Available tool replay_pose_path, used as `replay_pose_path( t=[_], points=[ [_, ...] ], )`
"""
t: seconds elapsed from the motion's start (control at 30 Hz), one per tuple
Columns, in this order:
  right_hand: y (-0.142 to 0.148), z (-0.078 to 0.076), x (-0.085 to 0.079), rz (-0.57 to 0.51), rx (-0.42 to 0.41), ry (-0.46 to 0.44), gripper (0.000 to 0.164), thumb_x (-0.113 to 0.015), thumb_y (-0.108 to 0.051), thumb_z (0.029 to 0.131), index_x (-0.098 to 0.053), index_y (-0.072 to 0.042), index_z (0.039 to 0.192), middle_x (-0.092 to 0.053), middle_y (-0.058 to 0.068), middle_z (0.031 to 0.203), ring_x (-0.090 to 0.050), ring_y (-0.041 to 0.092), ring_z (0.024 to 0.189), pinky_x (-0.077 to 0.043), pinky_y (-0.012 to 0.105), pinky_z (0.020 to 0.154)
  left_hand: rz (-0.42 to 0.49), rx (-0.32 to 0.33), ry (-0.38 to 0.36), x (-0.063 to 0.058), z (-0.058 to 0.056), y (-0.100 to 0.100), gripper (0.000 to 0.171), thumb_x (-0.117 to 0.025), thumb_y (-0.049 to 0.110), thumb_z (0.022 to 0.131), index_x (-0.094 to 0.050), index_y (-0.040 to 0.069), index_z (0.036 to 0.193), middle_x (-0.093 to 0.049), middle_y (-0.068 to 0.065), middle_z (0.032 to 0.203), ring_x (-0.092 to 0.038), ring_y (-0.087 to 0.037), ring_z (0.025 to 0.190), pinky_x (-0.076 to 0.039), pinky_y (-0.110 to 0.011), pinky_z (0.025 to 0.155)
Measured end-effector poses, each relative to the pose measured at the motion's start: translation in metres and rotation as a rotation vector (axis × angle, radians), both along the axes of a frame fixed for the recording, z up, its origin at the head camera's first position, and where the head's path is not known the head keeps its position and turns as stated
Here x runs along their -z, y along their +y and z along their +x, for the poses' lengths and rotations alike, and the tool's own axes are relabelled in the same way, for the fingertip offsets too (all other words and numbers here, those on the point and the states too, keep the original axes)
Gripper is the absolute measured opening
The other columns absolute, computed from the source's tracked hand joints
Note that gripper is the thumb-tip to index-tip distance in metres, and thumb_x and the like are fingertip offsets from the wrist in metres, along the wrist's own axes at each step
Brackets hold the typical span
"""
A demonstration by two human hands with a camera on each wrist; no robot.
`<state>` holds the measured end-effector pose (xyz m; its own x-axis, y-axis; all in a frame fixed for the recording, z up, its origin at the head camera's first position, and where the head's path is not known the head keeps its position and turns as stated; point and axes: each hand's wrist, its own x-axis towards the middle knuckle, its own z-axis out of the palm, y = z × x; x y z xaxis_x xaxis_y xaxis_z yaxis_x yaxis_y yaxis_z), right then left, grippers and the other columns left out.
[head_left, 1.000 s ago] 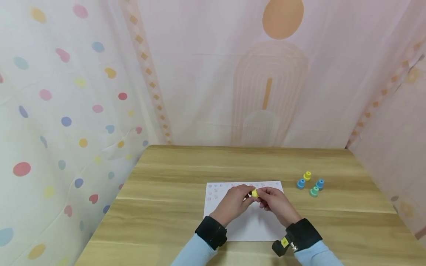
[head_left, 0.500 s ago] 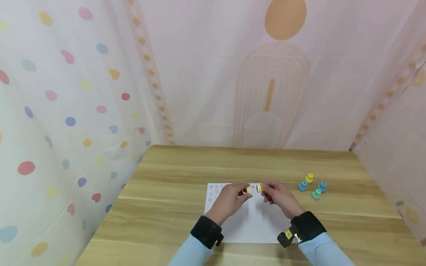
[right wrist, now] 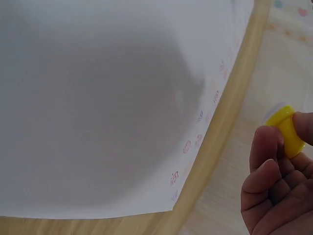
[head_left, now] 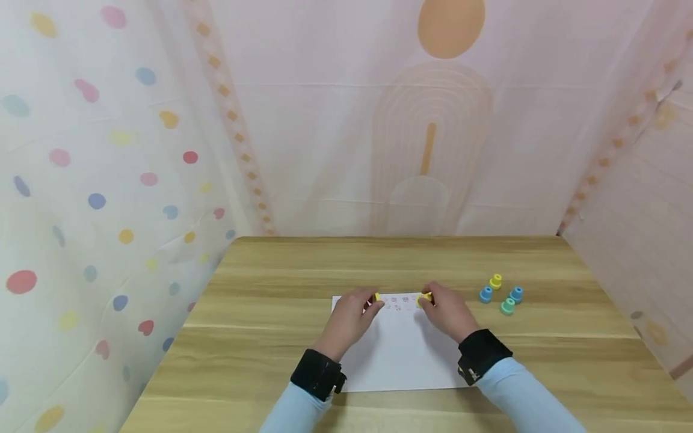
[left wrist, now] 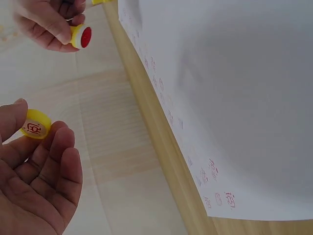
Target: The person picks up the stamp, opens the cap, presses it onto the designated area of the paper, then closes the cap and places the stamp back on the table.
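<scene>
My left hand (head_left: 349,319) pinches a small yellow stamp cap (left wrist: 36,125) between thumb and fingers, above the paper's far left part. A red printed mark shows on the cap's round pale face in the left wrist view. My right hand (head_left: 448,310) pinches a yellow self-inking stamp (right wrist: 288,131) by its narrow handle, over the paper's far right corner. Its round red face (left wrist: 86,37) with a white rim shows in the left wrist view. Below both hands lies a white sheet of paper (head_left: 400,355), with small red and purple stamp prints along its far edge.
To the right of the paper stand several small stamps on the wooden table (head_left: 260,337): a yellow one (head_left: 495,281), a blue one (head_left: 485,294), another blue one (head_left: 516,294) and a green one (head_left: 508,307). A patterned curtain (head_left: 325,150) hangs behind the table.
My hands have drawn apart: the yellow cap came off the stamp and moved left with my left hand. My right hand has turned the stamp downward, near the paper's far right corner.
</scene>
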<state>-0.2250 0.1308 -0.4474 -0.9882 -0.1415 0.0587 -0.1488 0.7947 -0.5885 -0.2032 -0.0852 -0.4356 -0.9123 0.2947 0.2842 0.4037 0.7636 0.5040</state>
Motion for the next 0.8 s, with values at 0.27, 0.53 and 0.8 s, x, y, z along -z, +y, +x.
replay_pose_path(
  t=[0.27, 0.53, 0.8],
  points=[
    [-0.015, -0.008, 0.017, 0.227, -0.148, 0.074, 0.016, -0.068, -0.018, 0.088, -0.067, -0.005, 0.098, -0.067, 0.006, 0.082, -0.053, 0.017, 0.067, -0.053, 0.034, 0.067, -0.016, -0.058, -0.018, 0.002, 0.003, 0.000, 0.033, -0.065, 0.025, 0.091, -0.067, 0.004, 0.116, -0.061, -0.002, 0.082, -0.052, -0.014, 0.072, -0.050, -0.026, 0.060],
    [-0.024, -0.011, 0.030, 0.309, -0.242, 0.134, 0.005, -0.068, -0.009, 0.086, -0.065, -0.007, 0.089, -0.068, 0.005, 0.080, -0.054, 0.016, 0.068, -0.056, 0.038, 0.075, -0.024, -0.058, -0.004, 0.003, 0.004, -0.002, 0.032, -0.064, 0.024, 0.092, -0.067, 0.004, 0.116, -0.061, -0.002, 0.083, -0.052, -0.013, 0.071, -0.049, -0.026, 0.060],
    [-0.032, -0.007, 0.031, 0.350, -0.269, 0.162, 0.007, -0.070, -0.010, 0.085, -0.064, -0.006, 0.085, -0.067, 0.007, 0.075, -0.054, 0.017, 0.064, -0.056, 0.039, 0.069, -0.004, -0.051, -0.030, 0.007, 0.008, -0.003, 0.037, -0.064, 0.025, 0.091, -0.065, 0.002, 0.121, -0.061, -0.001, 0.083, -0.052, -0.013, 0.073, -0.050, -0.026, 0.061]
  ],
)
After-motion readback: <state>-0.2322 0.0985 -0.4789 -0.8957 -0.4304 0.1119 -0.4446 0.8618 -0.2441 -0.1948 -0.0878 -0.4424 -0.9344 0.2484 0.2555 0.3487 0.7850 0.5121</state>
